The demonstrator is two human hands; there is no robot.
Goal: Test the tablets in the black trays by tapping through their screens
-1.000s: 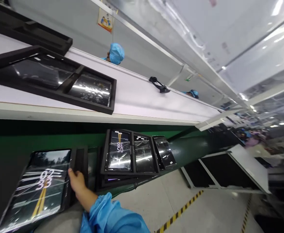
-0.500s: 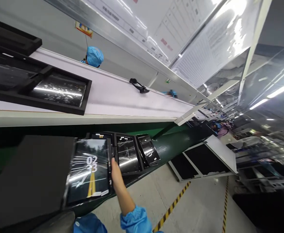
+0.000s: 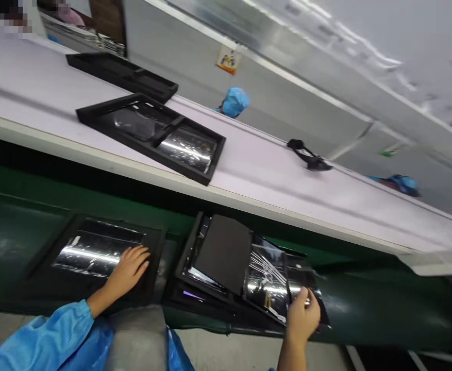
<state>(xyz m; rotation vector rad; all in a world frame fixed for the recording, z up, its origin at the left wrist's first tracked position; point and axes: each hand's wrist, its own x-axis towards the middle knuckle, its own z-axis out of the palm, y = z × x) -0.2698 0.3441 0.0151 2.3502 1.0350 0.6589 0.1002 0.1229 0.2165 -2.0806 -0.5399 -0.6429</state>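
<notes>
My left hand [image 3: 129, 270] is open, fingers stretched out over the right part of a glossy, film-covered dark panel [image 3: 90, 252] in a black tray [image 3: 42, 278]. To the right, a tablet-like screen [image 3: 266, 281] showing white lines and clock digits lies tilted on black trays. A matte black sheet [image 3: 223, 255] adjoins its left edge. My right hand [image 3: 303, 314] is beside the screen, over another glossy dark panel [image 3: 299, 275]. Its fingers are curled together; what they pinch, if anything, is hidden.
Above the green belt [image 3: 365, 293] runs a white shelf [image 3: 256, 175]. On it stand a black two-compartment tray [image 3: 210, 178] with glossy panels, another black tray [image 3: 123, 72] and a black strap-like object [image 3: 308, 154]. A person's blue cap [image 3: 235, 101] shows behind the shelf.
The view has swung left. The black sheet and lit screen, held up between my hands before, now lie on the trays. My left hand has moved onto the left tray's panel.
</notes>
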